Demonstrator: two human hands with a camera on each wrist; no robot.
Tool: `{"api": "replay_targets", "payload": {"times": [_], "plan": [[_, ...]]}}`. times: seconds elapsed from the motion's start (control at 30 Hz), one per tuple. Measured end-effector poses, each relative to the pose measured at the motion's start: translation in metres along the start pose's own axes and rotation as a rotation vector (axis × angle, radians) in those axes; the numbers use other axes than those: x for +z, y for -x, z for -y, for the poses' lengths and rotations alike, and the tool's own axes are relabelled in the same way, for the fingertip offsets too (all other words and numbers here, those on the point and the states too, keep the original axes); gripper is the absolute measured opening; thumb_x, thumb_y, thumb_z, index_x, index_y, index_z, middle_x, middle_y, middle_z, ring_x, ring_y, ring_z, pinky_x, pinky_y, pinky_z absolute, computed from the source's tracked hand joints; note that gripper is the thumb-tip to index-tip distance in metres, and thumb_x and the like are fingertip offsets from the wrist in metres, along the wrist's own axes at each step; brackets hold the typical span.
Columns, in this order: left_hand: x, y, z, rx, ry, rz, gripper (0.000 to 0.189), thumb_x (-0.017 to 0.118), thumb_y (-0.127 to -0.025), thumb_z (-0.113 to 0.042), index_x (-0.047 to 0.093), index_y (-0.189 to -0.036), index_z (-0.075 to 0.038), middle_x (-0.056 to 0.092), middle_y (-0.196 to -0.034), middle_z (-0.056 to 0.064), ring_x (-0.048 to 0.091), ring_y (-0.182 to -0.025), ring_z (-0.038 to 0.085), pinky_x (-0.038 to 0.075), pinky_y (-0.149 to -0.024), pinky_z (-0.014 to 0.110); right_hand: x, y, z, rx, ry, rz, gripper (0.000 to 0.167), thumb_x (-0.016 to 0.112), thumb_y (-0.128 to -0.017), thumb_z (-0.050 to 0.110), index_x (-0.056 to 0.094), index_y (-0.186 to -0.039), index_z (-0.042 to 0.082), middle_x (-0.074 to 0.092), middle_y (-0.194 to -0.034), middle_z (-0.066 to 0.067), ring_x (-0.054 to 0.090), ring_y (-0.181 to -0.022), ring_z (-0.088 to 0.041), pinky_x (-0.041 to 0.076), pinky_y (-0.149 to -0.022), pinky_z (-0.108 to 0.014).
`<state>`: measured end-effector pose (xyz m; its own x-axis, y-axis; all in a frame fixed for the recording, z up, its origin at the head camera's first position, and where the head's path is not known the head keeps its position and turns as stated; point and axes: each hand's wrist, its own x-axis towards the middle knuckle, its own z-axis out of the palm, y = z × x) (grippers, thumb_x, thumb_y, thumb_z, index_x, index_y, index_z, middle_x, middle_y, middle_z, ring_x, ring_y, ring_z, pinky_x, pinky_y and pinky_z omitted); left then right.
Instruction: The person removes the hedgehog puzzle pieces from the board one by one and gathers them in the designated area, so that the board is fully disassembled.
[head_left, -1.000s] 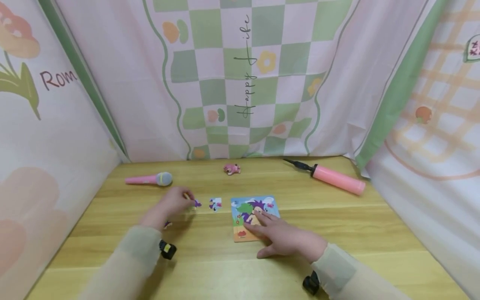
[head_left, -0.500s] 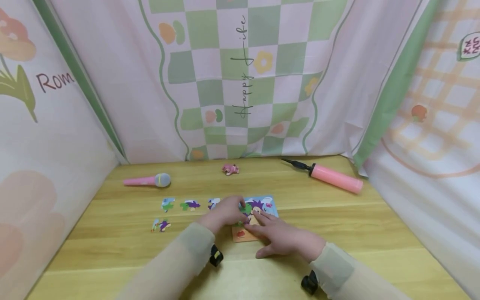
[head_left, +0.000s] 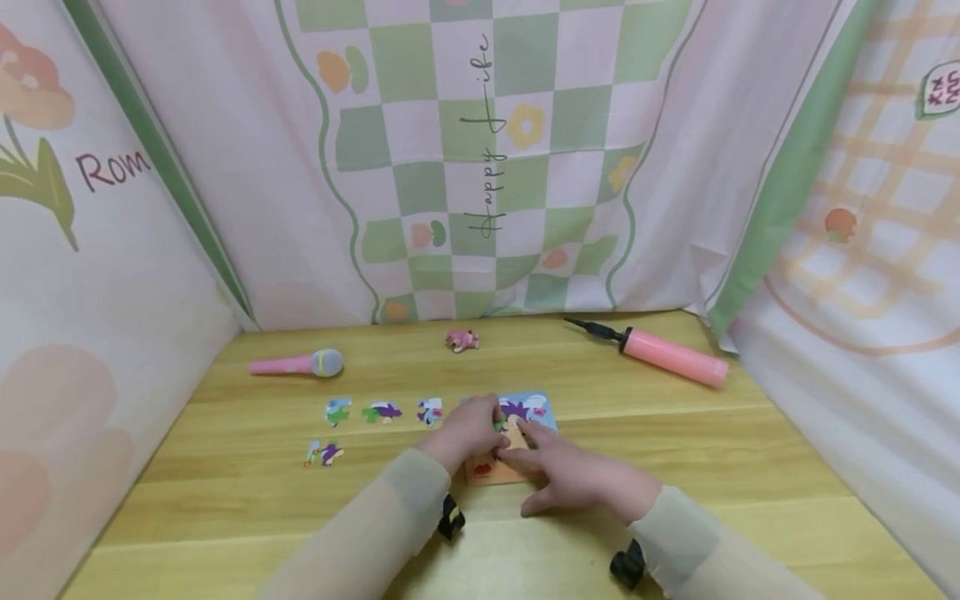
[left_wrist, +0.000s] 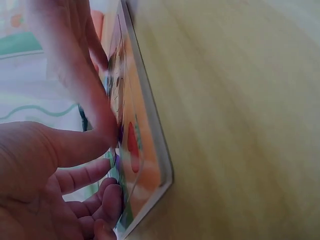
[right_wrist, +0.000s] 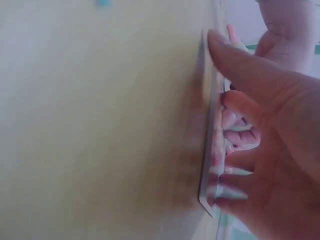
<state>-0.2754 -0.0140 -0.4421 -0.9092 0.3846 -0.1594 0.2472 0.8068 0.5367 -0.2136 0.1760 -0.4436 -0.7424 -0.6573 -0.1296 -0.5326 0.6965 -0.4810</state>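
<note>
A square jigsaw puzzle in its tray lies on the table, printed with a purple-haired cartoon figure. Over its left part my left hand bends down, thumb and forefinger pinching a small puzzle piece at the puzzle's surface; the fingers hide most of it. My right hand rests on the puzzle's right side with fingers spread and fairly straight. Left of the tray lie several loose pieces: a green-and-blue piece, a purple-and-green piece, a white-and-blue piece and a purple piece.
A pink toy microphone lies at the back left. Behind the puzzle is a small pink figurine. The pink hand pump with its black nozzle is at the back right. Curtains close off the wooden table's back.
My left hand let go of a purple-and-green piece left of the tray, then moved right onto the puzzle, where it pinches another piece. My right hand stays nearly still.
</note>
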Motion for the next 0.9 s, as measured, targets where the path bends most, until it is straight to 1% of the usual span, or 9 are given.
{"api": "replay_targets", "payload": {"times": [0.1,0.23,0.33,0.43,0.53,0.63,0.77,0.87,0.9], "plan": [[0.0,-0.001,0.0,-0.013,0.007,0.007,0.031,0.081,-0.082,-0.026,0.058,-0.099,-0.013,0.054,-0.089,0.001,0.053,-0.081,0.019,0.048,-0.072,0.035,-0.003,0.005,-0.004,0.015,0.019,0.006,0.076,0.078,-0.082,0.044,0.047,-0.148,0.023,0.011,-0.158,-0.029,0.014,-0.143,-0.048,0.022,-0.11,-0.061],[0.0,-0.002,0.0,-0.022,0.027,0.001,0.033,0.082,-0.081,-0.024,0.058,-0.099,-0.012,0.055,-0.09,0.001,0.053,-0.082,0.019,0.048,-0.074,0.036,-0.006,0.008,-0.007,0.009,0.041,0.018,0.076,0.076,-0.082,0.045,0.045,-0.149,0.028,0.012,-0.158,-0.028,0.016,-0.143,-0.047,0.02,-0.11,-0.062],[0.0,-0.002,-0.001,-0.033,0.077,-0.011,0.034,0.083,-0.079,-0.021,0.059,-0.1,-0.01,0.056,-0.091,0.002,0.054,-0.081,0.02,0.049,-0.074,0.037,-0.007,0.01,-0.006,0.006,0.05,0.027,0.076,0.075,-0.083,0.046,0.044,-0.15,0.03,0.013,-0.159,-0.027,0.015,-0.143,-0.045,0.015,-0.11,-0.066],[0.001,-0.002,-0.002,-0.044,0.146,-0.029,0.032,0.082,-0.078,-0.016,0.059,-0.1,-0.008,0.058,-0.089,0.003,0.055,-0.08,0.021,0.049,-0.072,0.036,-0.008,0.01,-0.006,0.009,0.059,0.03,0.075,0.075,-0.083,0.046,0.044,-0.15,0.03,0.014,-0.159,-0.026,0.015,-0.144,-0.043,0.01,-0.11,-0.068],[0.001,-0.003,-0.001,-0.038,0.202,-0.054,0.024,0.078,-0.081,-0.013,0.059,-0.095,-0.008,0.058,-0.085,0.003,0.055,-0.077,0.02,0.049,-0.068,0.034,-0.008,0.01,-0.005,0.014,0.068,0.03,0.076,0.076,-0.083,0.045,0.043,-0.15,0.031,0.014,-0.159,-0.026,0.015,-0.144,-0.043,0.009,-0.11,-0.067],[0.001,-0.004,0.001,-0.024,0.277,-0.086,0.014,0.073,-0.087,-0.013,0.059,-0.089,-0.009,0.058,-0.082,0.003,0.055,-0.073,0.018,0.048,-0.064,0.032,-0.008,0.01,-0.005,0.03,0.077,0.036,0.077,0.075,-0.082,0.046,0.042,-0.15,0.033,0.012,-0.16,-0.025,0.015,-0.144,-0.044,0.01,-0.11,-0.067],[-0.007,-0.006,0.009,-0.016,0.377,-0.136,0.009,0.068,-0.092,-0.014,0.06,-0.089,-0.011,0.059,-0.081,0.004,0.056,-0.07,0.018,0.049,-0.06,0.031,-0.008,0.01,-0.004,0.051,0.084,0.041,0.078,0.075,-0.081,0.048,0.041,-0.15,0.035,0.012,-0.16,-0.024,0.016,-0.143,-0.046,0.01,-0.11,-0.066],[-0.019,-0.006,0.016,-0.019,0.422,-0.167,0.006,0.066,-0.094,-0.012,0.061,-0.091,-0.01,0.06,-0.082,0.005,0.056,-0.07,0.019,0.049,-0.059,0.031,-0.008,0.01,-0.005,0.056,0.083,0.044,0.078,0.075,-0.081,0.049,0.04,-0.15,0.036,0.013,-0.16,-0.024,0.016,-0.143,-0.046,0.01,-0.11,-0.066],[-0.024,-0.005,0.02,-0.019,0.424,-0.175,0.005,0.066,-0.094,-0.012,0.062,-0.091,-0.009,0.061,-0.083,0.005,0.056,-0.071,0.019,0.049,-0.06,0.031,-0.008,0.01,-0.005,0.058,0.08,0.046,0.078,0.074,-0.081,0.049,0.04,-0.15,0.036,0.013,-0.16,-0.023,0.016,-0.143,-0.046,0.01,-0.11,-0.066]]}}
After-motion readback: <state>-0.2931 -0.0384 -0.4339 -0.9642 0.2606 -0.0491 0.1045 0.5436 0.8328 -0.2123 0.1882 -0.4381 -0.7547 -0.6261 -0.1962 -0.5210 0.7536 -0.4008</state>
